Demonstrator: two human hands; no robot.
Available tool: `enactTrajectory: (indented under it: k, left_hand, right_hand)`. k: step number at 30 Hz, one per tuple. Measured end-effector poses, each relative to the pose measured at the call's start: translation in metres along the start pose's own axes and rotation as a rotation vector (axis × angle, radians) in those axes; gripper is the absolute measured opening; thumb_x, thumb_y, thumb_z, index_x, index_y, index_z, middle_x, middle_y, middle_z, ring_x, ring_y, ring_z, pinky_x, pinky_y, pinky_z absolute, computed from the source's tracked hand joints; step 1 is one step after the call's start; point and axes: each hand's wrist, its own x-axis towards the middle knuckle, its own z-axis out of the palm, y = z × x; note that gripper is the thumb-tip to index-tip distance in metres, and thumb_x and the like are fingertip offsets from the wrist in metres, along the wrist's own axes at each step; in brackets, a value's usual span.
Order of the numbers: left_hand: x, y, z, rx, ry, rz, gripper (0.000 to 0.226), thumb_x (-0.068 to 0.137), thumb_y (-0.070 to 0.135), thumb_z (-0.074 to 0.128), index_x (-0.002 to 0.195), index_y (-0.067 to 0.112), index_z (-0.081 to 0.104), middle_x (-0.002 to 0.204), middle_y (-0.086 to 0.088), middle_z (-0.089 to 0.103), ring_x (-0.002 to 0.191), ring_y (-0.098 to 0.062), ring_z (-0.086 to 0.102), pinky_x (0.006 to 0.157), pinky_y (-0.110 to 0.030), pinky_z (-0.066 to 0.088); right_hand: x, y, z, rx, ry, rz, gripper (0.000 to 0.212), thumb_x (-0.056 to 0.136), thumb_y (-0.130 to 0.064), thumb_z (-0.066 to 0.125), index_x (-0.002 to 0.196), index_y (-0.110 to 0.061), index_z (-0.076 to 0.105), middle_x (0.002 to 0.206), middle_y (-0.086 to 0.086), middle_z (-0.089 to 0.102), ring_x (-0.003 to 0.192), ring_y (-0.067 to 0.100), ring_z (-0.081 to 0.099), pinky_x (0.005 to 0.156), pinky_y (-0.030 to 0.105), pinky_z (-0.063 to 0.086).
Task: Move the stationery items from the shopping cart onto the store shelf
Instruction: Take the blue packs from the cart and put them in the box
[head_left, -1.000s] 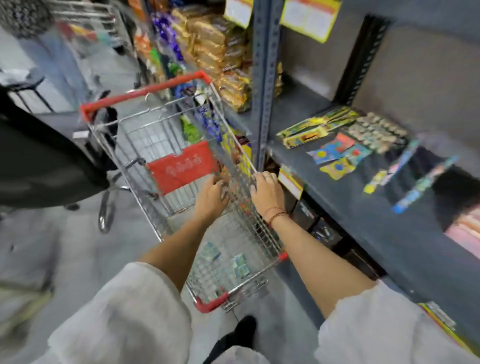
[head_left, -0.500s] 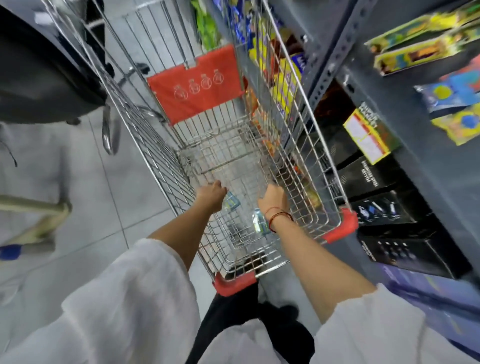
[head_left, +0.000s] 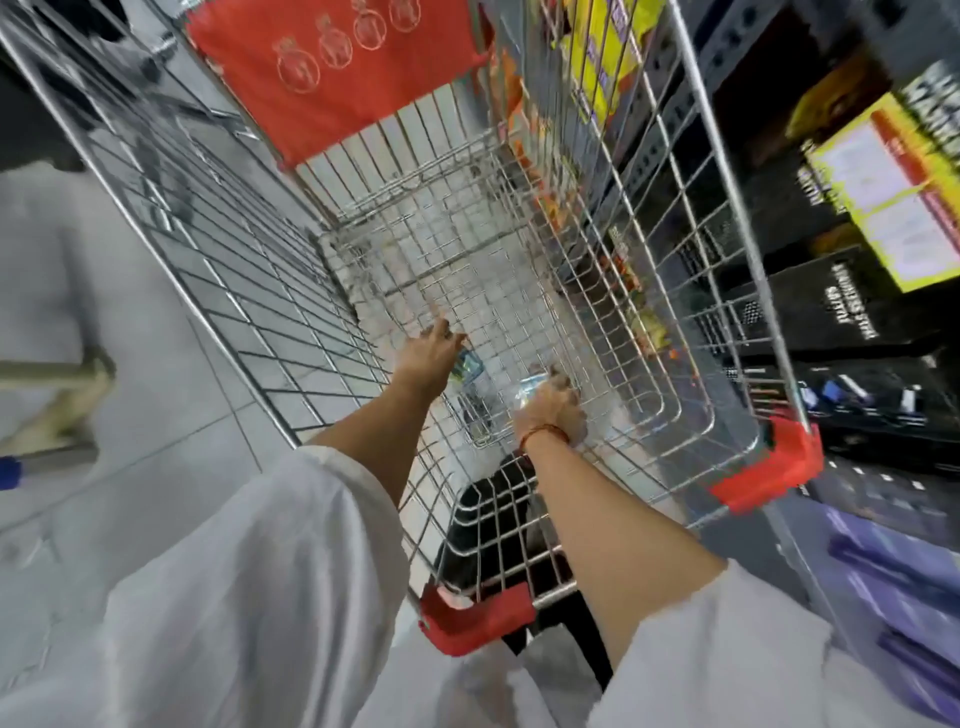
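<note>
The wire shopping cart (head_left: 234, 260) fills the view, and both my arms reach down into its basket. My left hand (head_left: 431, 351) is at the cart floor, its fingertips touching a small blue-green stationery packet (head_left: 469, 367); blur hides whether it grips it. My right hand (head_left: 553, 413) is curled around a second clear-and-blue packet (head_left: 527, 391), which sticks out past my knuckles. The upper shelf with the other stationery is out of view.
The dark shelving stands close on the right, with black boxes (head_left: 841, 312) on a low level and a yellow price tag (head_left: 893, 197) on the shelf edge. A red seat flap (head_left: 332, 67) is at the cart's far end. Grey tiled floor (head_left: 130, 364) lies to the left.
My head has tilted down and closer to the cart, so the upper shelf has left the view. Both hands went from the cart's rim down to the two packets on its floor.
</note>
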Motion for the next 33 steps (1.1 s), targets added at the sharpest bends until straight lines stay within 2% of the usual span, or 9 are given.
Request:
enactTrajectory:
  k: [5, 9, 14, 17, 22, 25, 27, 30, 33]
  left_hand:
    - [0.004, 0.003, 0.005, 0.037, 0.083, -0.012, 0.07, 0.078, -0.001, 0.072, 0.137, 0.009, 0.038, 0.144, -0.016, 0.032, 0.11, -0.032, 0.057, 0.08, -0.041, 0.059]
    - [0.0, 0.004, -0.002, 0.105, 0.065, -0.083, 0.066, 0.078, 0.016, 0.076, 0.133, 0.006, 0.04, 0.13, -0.014, 0.05, 0.116, -0.029, 0.053, 0.09, -0.041, 0.05]
    - [-0.015, 0.008, -0.008, -0.013, -0.045, -0.246, 0.03, 0.089, 0.017, 0.065, 0.117, 0.008, 0.06, 0.114, -0.01, 0.063, 0.105, -0.024, 0.062, 0.088, -0.033, 0.051]
    - [-0.027, 0.014, -0.013, -0.224, -0.077, -0.338, 0.028, 0.088, 0.015, 0.063, 0.113, 0.004, 0.062, 0.104, -0.011, 0.064, 0.096, -0.023, 0.061, 0.088, -0.033, 0.053]
    - [-0.044, 0.03, -0.051, -0.704, -0.035, -0.409, 0.019, 0.085, 0.025, 0.069, 0.09, 0.008, 0.062, 0.083, -0.008, 0.061, 0.075, -0.021, 0.056, 0.081, -0.033, 0.055]
    - [-0.058, 0.046, -0.082, -1.223, 0.024, -0.363, 0.016, 0.084, 0.013, 0.07, 0.097, 0.004, 0.069, 0.066, -0.006, 0.06, 0.052, -0.013, 0.061, 0.059, -0.026, 0.05]
    - [-0.075, 0.059, -0.105, -1.423, 0.034, -0.273, 0.004, 0.087, 0.012, 0.068, 0.086, 0.009, 0.066, 0.069, -0.006, 0.059, 0.047, -0.007, 0.06, 0.047, -0.018, 0.044]
    - [-0.1, 0.082, -0.141, -1.556, 0.08, -0.185, 0.011, 0.088, 0.018, 0.067, 0.08, 0.015, 0.06, 0.072, -0.002, 0.056, 0.057, -0.008, 0.052, 0.037, -0.01, 0.044]
    - [-0.127, 0.108, -0.175, -1.554, 0.066, -0.043, 0.01, 0.088, 0.025, 0.067, 0.08, 0.02, 0.065, 0.07, 0.004, 0.055, 0.058, -0.004, 0.047, 0.046, -0.009, 0.046]
  right_hand:
    - [0.008, 0.001, 0.006, -0.078, 0.025, -0.008, 0.063, 0.086, -0.029, 0.069, 0.134, -0.004, 0.037, 0.117, 0.016, 0.064, 0.104, 0.03, 0.062, 0.071, 0.032, 0.054]
    - [0.008, -0.002, -0.001, -0.006, -0.017, -0.037, 0.044, 0.086, -0.022, 0.069, 0.124, -0.005, 0.052, 0.119, 0.014, 0.064, 0.108, 0.03, 0.062, 0.082, 0.037, 0.055]
    - [0.006, 0.001, -0.024, 0.286, -0.082, -0.065, 0.035, 0.085, -0.013, 0.068, 0.116, -0.005, 0.057, 0.117, 0.017, 0.066, 0.106, 0.033, 0.063, 0.084, 0.038, 0.056]
    - [0.009, 0.003, -0.044, 0.508, -0.101, -0.09, 0.032, 0.087, -0.012, 0.066, 0.117, -0.005, 0.057, 0.115, 0.018, 0.066, 0.103, 0.032, 0.065, 0.082, 0.037, 0.058]
    - [0.0, 0.013, -0.086, 0.809, -0.093, -0.122, 0.034, 0.086, -0.007, 0.067, 0.118, 0.001, 0.057, 0.122, 0.021, 0.063, 0.112, 0.033, 0.061, 0.097, 0.045, 0.051]
    - [-0.015, 0.022, -0.111, 0.896, -0.004, -0.204, 0.039, 0.083, -0.006, 0.069, 0.119, 0.002, 0.056, 0.113, 0.016, 0.065, 0.096, 0.025, 0.062, 0.079, 0.034, 0.052]
    - [-0.032, 0.032, -0.133, 0.913, 0.08, -0.27, 0.041, 0.083, -0.01, 0.071, 0.119, 0.003, 0.057, 0.111, 0.018, 0.065, 0.098, 0.03, 0.063, 0.082, 0.039, 0.053]
    - [-0.057, 0.047, -0.176, 0.957, 0.195, -0.363, 0.039, 0.08, -0.012, 0.073, 0.114, 0.003, 0.06, 0.106, 0.014, 0.067, 0.097, 0.028, 0.063, 0.091, 0.046, 0.053]
    - [-0.081, 0.074, -0.227, 1.011, 0.332, -0.486, 0.028, 0.078, -0.009, 0.073, 0.102, 0.002, 0.064, 0.089, 0.015, 0.069, 0.077, 0.023, 0.061, 0.074, 0.043, 0.053]
